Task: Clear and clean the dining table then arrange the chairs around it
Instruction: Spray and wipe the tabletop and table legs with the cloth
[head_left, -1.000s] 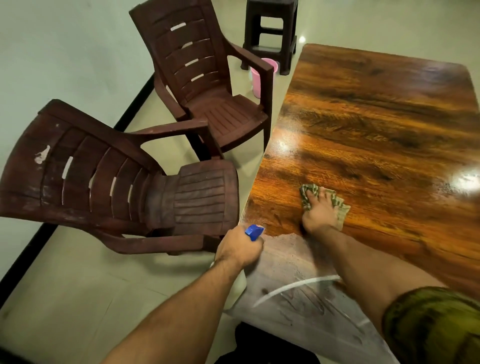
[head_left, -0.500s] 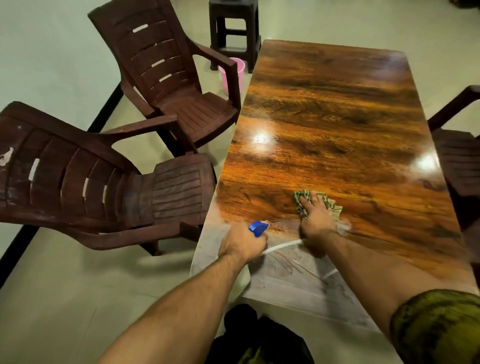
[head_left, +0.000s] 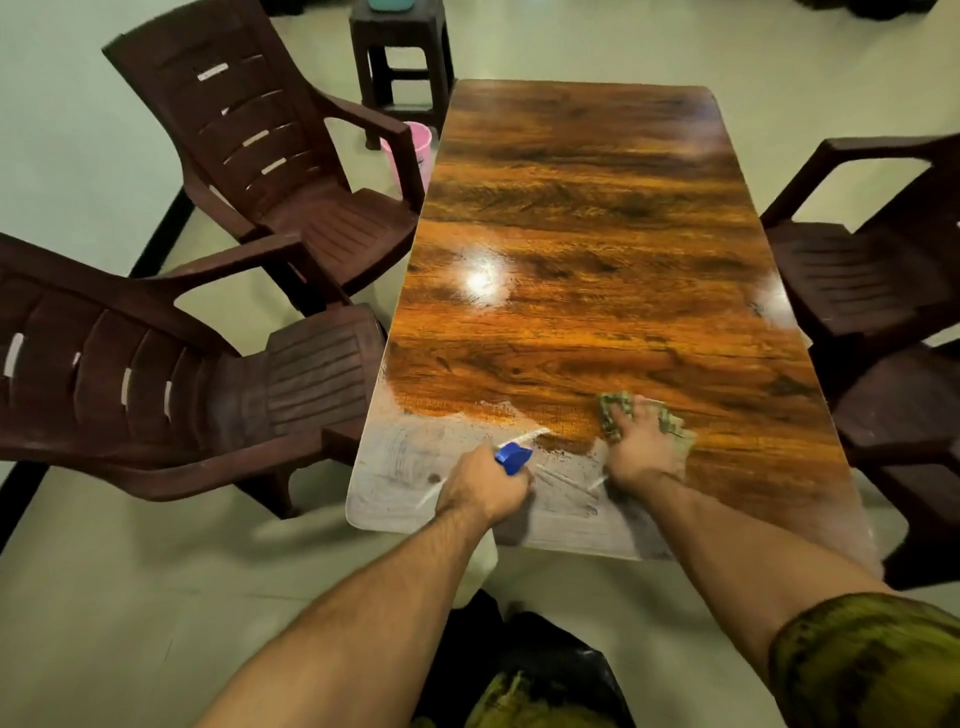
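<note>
The spray bottle, gripped in the curled fingers of the left hand over the near left corner of the table, could knock the edge or mist the floor if squeezed there. The dull film along the near edge may dry streaky if the cloth skips it. The right hand presses the cloth flat with fingers spread, just beyond that film and toward the right edge.

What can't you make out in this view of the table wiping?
Head view:
Spray bottle: only its blue nozzle shows; left hand hides the body.
Cloth: mostly under right hand.
Right chairs: cut by frame edge.
Teal item on stool: cut by top edge.
</note>
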